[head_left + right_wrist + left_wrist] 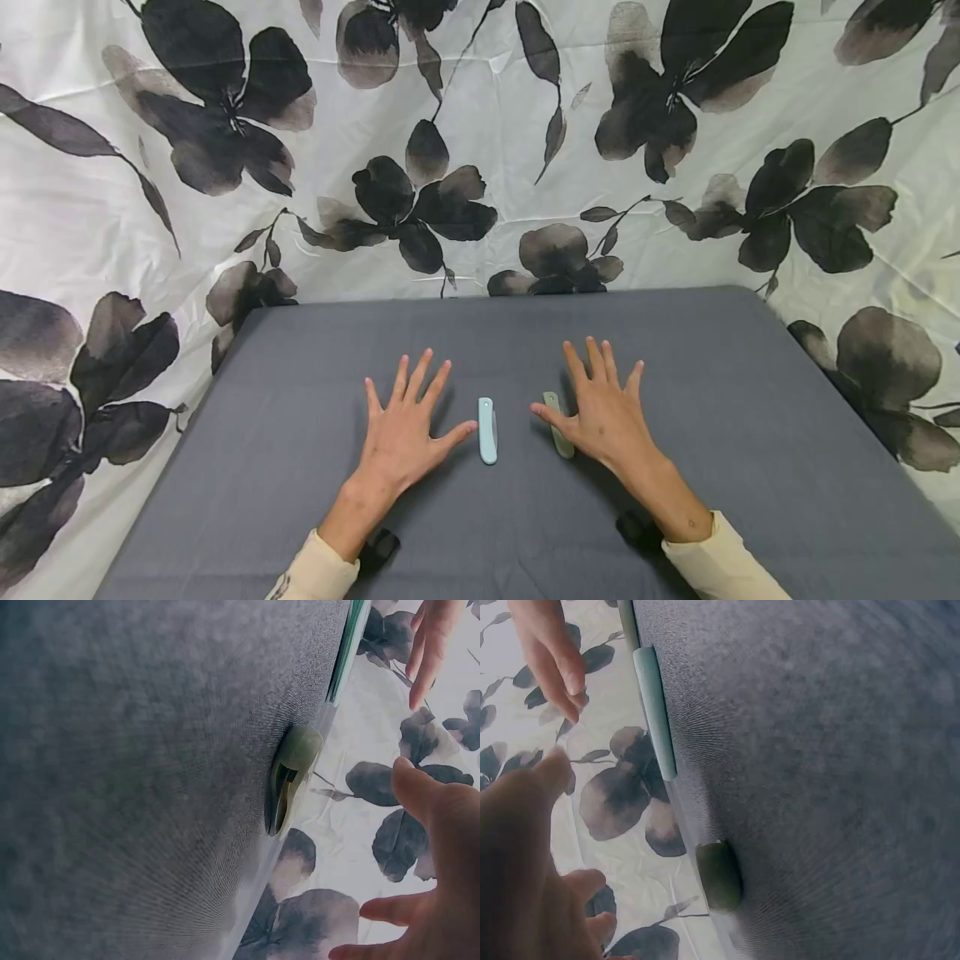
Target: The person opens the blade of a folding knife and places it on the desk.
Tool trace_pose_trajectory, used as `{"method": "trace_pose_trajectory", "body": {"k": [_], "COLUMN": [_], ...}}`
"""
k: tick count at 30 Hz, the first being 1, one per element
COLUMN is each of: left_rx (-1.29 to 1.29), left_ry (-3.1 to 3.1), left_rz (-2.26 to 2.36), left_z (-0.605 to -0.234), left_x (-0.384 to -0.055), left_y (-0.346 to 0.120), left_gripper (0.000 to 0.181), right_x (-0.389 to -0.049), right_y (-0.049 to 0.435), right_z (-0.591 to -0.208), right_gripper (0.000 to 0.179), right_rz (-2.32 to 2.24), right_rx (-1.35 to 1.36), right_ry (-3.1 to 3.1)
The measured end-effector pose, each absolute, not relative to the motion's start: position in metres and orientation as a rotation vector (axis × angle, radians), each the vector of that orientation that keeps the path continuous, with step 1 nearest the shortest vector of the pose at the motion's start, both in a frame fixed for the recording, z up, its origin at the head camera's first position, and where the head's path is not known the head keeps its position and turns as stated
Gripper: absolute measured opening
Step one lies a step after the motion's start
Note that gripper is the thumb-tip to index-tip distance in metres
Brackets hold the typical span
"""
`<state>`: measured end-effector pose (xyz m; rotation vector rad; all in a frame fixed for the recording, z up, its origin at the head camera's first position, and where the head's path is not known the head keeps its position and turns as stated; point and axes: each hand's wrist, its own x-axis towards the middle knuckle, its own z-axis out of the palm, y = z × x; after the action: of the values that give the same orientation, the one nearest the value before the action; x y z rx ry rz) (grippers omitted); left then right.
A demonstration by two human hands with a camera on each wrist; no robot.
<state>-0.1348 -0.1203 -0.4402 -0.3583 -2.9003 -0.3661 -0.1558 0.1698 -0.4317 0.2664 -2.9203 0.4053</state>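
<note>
A light blue folding knife [487, 431] lies closed on the grey cloth between the two hands, its blade edge showing along the right side. My left hand [405, 442] is held over the cloth with fingers spread, its thumb tip close to that knife's left side. Spread likewise, my right hand [603, 421] hovers with its thumb and palm edge over a green folding knife [552, 402], partly covering it in the head view. The right wrist view shows the slot in this green knife [300, 750]. A dark green object [720, 877] sits below my left hand, hidden in the head view.
The grey cloth-covered table [495, 533] reaches back to a white floral curtain [510, 150], which also hangs at both sides. Black wrist straps [380, 547] show beneath the forearms, below cream sleeves [318, 569].
</note>
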Motion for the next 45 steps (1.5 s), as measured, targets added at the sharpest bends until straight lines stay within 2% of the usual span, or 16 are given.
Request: {"method": "trace_pose_trajectory", "body": {"k": [9, 15, 21, 29, 45], "left_rx": [-0.287, -0.253, -0.232, -0.198, -0.157], "left_ry": [-2.854, -2.816, -2.803, -2.808, -2.891], "left_rz": [-0.559, -0.622, -0.643, -0.694, -0.751], "left_z": [-0.437, -0.441, -0.441, -0.441, -0.447], "left_x": [-0.139, -0.137, -0.135, -0.131, -0.123], "left_y": [-0.123, -0.125, -0.128, -0.133, -0.136], "left_gripper": [0.065, 0.050, 0.039, 0.037, 0.048], "right_x": [-0.163, -0.163, -0.163, -0.160, -0.157], "right_y": [0.154, 0.140, 0.132, 0.121, 0.089], "right_z": [-0.427, -0.425, -0.426, -0.427, -0.427], "right_gripper": [0.082, 0.059, 0.044, 0.034, 0.030], "right_rz": [0.528, 0.623, 0.642, 0.692, 0.689], "right_rx": [0.337, 0.386, 0.426, 0.489, 0.643], "right_ry": [-2.831, -2.784, -2.753, -2.763, -2.808]}}
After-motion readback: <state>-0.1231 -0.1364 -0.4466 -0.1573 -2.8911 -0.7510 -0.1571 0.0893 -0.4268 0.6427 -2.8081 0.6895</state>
